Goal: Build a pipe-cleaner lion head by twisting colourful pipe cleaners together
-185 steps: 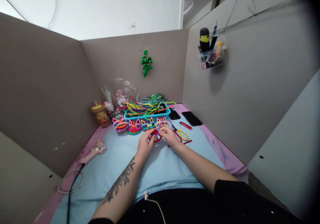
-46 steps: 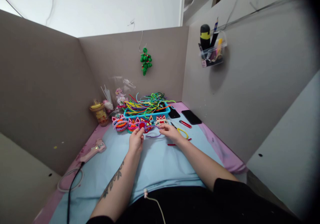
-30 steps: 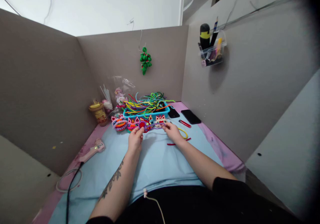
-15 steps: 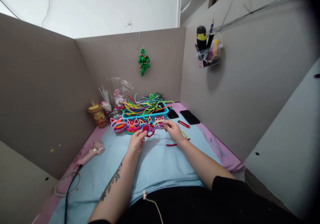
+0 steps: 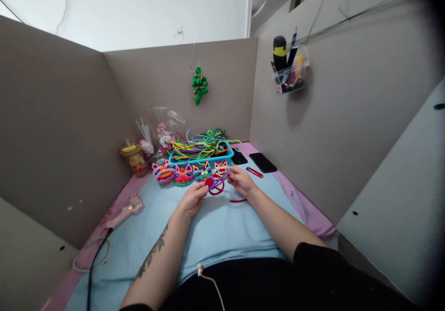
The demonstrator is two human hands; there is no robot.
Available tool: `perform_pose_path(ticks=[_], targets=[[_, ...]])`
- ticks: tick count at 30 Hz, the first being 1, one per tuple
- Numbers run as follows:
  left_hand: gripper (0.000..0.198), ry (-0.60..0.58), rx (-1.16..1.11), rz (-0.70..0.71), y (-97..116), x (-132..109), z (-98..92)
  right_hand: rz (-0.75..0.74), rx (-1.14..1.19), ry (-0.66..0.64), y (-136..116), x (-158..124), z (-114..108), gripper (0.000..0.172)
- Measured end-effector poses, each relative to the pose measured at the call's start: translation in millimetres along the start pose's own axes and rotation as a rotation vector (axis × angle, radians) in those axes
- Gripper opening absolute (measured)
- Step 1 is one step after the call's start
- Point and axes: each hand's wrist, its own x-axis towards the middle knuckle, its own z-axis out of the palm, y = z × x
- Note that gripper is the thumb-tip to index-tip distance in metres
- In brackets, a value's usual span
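My left hand (image 5: 194, 198) is closed, pinching a red pipe-cleaner piece (image 5: 216, 191) made of a tight coil and an open loop. A purple pipe cleaner (image 5: 222, 179) runs from the edge of that coil across to my right hand (image 5: 242, 182), whose fingers are pinched on its far end. Both hands hover over the light blue cloth. Just behind them stands a row of several pipe-cleaner animal heads (image 5: 183, 174). A loose red pipe cleaner (image 5: 238, 201) lies beneath my right wrist.
A blue basket (image 5: 201, 160) of colourful pipe cleaners sits at the back. To the left are a pink glue gun (image 5: 125, 211) with its cord and a lidded cup (image 5: 135, 160). A red pen-like tool (image 5: 255, 172) and a phone (image 5: 263, 162) lie on the right.
The red piece has shifted right and slightly down, and its loop shows more fully. The purple strip slants more steeply. A yellow strip by my right wrist is no longer visible.
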Motion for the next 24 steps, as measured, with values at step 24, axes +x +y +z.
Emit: perform_pose_path(ticks=[24], targets=[[0.030, 0.051, -0.134, 0.039, -1.6, 1.2, 5.3, -0.737, -1.036, 0.058, -3.9, -24.9, 31.6, 0.022]])
